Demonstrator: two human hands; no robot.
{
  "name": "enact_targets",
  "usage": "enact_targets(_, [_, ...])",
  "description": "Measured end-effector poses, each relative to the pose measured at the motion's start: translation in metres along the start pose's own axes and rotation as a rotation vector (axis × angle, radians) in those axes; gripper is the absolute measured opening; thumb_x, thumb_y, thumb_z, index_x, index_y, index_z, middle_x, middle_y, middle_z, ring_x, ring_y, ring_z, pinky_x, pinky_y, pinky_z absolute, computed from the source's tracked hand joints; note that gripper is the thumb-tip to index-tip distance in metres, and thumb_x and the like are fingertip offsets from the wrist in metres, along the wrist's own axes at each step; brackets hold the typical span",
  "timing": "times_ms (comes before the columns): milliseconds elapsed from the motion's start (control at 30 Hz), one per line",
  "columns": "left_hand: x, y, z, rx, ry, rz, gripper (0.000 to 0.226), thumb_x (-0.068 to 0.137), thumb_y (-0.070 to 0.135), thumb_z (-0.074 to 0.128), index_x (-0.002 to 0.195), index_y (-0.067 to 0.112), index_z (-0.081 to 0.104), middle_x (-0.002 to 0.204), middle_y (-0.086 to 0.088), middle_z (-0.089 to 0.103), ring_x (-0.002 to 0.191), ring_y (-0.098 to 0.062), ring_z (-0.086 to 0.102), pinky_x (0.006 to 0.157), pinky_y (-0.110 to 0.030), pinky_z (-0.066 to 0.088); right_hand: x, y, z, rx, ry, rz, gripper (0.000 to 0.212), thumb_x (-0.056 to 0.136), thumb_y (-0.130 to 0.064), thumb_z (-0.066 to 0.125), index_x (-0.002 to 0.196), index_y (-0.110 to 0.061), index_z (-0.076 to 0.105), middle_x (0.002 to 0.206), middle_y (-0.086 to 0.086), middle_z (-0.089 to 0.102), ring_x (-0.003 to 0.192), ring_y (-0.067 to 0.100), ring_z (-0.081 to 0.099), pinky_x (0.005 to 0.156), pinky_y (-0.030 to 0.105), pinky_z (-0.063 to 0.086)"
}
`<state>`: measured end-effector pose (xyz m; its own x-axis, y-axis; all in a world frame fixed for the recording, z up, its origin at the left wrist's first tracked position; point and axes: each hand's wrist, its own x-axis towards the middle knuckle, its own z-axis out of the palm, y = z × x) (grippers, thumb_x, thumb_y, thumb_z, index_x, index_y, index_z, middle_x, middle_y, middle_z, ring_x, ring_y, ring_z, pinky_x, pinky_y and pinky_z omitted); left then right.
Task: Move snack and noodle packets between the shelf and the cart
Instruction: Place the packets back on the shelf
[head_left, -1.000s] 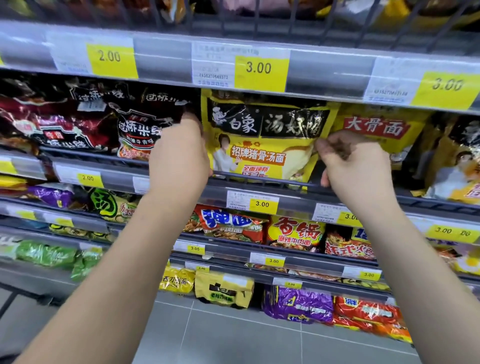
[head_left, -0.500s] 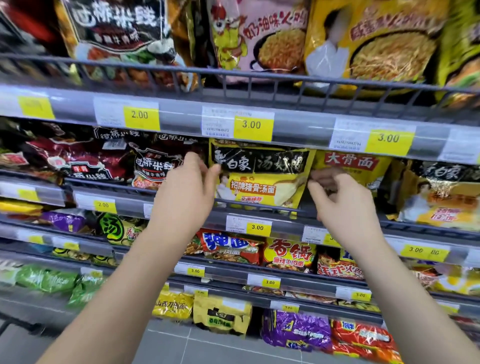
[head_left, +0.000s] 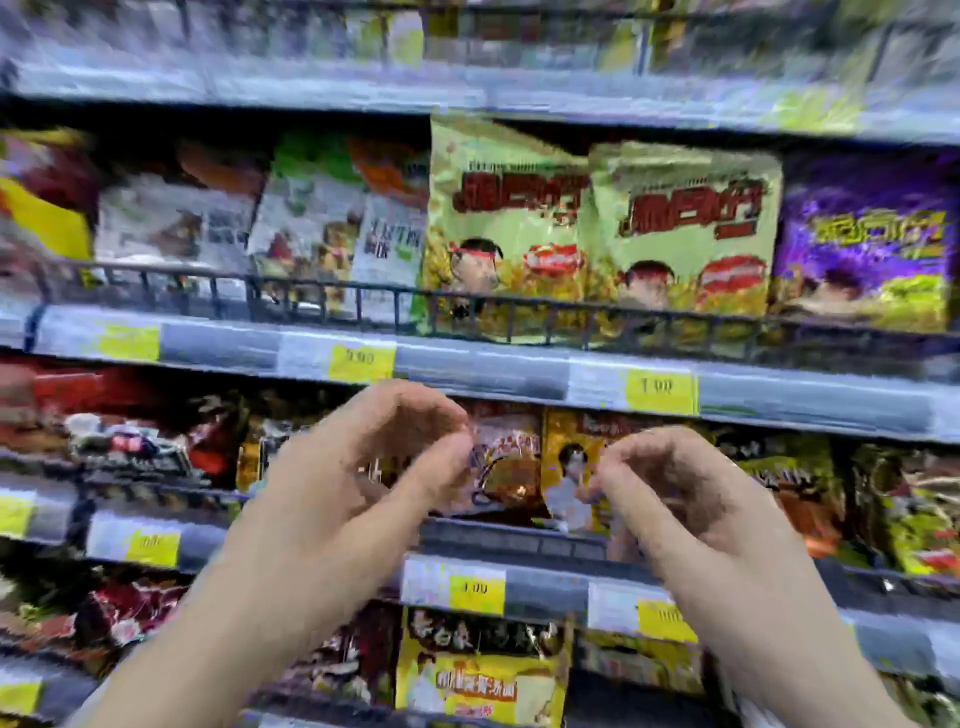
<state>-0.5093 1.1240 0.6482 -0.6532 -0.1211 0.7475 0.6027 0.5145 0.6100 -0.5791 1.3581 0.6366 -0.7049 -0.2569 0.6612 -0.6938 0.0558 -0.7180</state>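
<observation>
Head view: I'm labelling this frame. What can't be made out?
All in the head view:
- Price tags: digits smeared by motion blur.
- Left hand and right hand: blur hides whether the curled fingers pinch anything.
- Brown packet between them: print blurred, edges behind the hands.
- Cart: outside the frame.
</observation>
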Motion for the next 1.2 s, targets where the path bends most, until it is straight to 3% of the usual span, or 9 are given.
enact_targets(100, [0.029,0.019,-0.026,-0.029,0.091,0.029,0.027,0.08,0.062,0.064,0.101,0.046,0.07,0.1,0.011,0.077,0.088,-0.026,0.076,0.05,-0.042,0.061,0.028,-0.035,-0.009,0.005,0.058,-0.101,0.026,0.081,-0.052,0.067,0.097,-0.033,0.071,0.09,0.0,0.079,0.06,0.013,0.068,0.054,0.015,0.05])
enact_targets(200, [0.058,0.033,-0.045,0.08,0.139,0.117,0.016,0.091,0.054,0.068,0.102,0.041,0.069,0.1,0.013,0.075,0.083,-0.007,0.072,0.053,-0.03,0.06,0.056,-0.058,-0.016,0.004,0.13,-0.16,0.022,0.083,-0.047,0.07,0.098,-0.031,0.072,0.09,0.001,0.079,0.06,0.013,0.067,0.052,0.015,0.049])
enact_targets(367, [0.116,0.037,-0.052,0.276,0.224,0.115,0.013,0.096,0.036,0.069,0.107,0.032,0.065,0.097,0.017,0.071,0.094,0.003,0.066,0.08,-0.039,0.06,0.097,-0.071,-0.029,-0.323,0.321,-0.285,0.009,0.093,-0.031,0.074,0.1,-0.031,0.068,0.09,-0.015,0.074,0.066,0.003,0.07,0.056,0.011,0.049])
enact_targets(500, [0.15,0.034,-0.032,0.368,0.174,0.038,0.045,0.094,0.04,0.07,0.129,0.013,0.058,0.111,0.004,0.067,0.106,-0.014,0.065,0.097,-0.036,0.051,0.116,-0.064,-0.046,-0.883,0.434,-0.512,0.028,0.093,-0.028,0.073,0.119,-0.02,0.068,0.116,-0.003,0.071,0.105,0.022,0.065,0.082,0.038,0.053])
enact_targets(600, [0.165,0.027,-0.018,0.376,0.176,0.034,0.048,0.091,0.046,0.073,0.126,0.016,0.056,0.107,0.006,0.065,0.102,-0.016,0.064,0.089,-0.033,0.05,0.131,-0.048,-0.051,-1.146,0.22,-0.712,0.047,0.092,-0.021,0.075,0.136,-0.009,0.064,0.146,0.012,0.06,0.133,0.037,0.054,0.108,0.05,0.045])
enact_targets(733, [0.177,0.015,-0.012,0.378,0.143,-0.064,0.055,0.09,0.047,0.074,0.13,0.015,0.054,0.113,0.0,0.068,0.105,-0.023,0.066,0.093,-0.043,0.056,0.145,-0.034,-0.048,-1.264,0.052,-0.685,0.055,0.094,-0.025,0.073,0.147,-0.014,0.058,0.163,0.013,0.042,0.149,0.039,0.04,0.118,0.053,0.037])
enact_targets(867, [0.183,0.003,-0.011,0.37,0.132,-0.084,0.049,0.091,0.043,0.074,0.126,0.014,0.056,0.113,-0.005,0.069,0.104,-0.029,0.067,0.088,-0.051,0.059,0.15,-0.028,-0.05,-1.248,0.12,-0.638,0.052,0.094,-0.034,0.072,0.142,-0.013,0.063,0.156,0.017,0.05,0.142,0.043,0.046,0.114,0.055,0.041])
enact_targets(1100, [0.189,-0.001,-0.015,0.377,0.156,-0.062,0.06,0.089,0.045,0.076,0.134,0.011,0.056,0.111,0.002,0.068,0.101,-0.021,0.065,0.095,-0.046,0.055,0.147,-0.032,-0.049,-1.305,0.169,-0.424,0.051,0.102,-0.046,0.054,0.144,-0.019,0.06,0.155,0.011,0.051,0.141,0.038,0.043,0.109,0.051,0.039])
enact_targets(1200, [0.19,0.001,-0.021,0.309,0.083,-0.078,0.052,0.088,0.05,0.076,0.127,0.018,0.06,0.106,0.007,0.07,0.096,-0.016,0.068,0.088,-0.046,0.059,0.149,-0.041,-0.039,-1.246,0.213,-0.463,0.044,0.099,-0.042,0.06,0.127,-0.009,0.071,0.143,0.018,0.059,0.135,0.04,0.047,0.106,0.051,0.042])
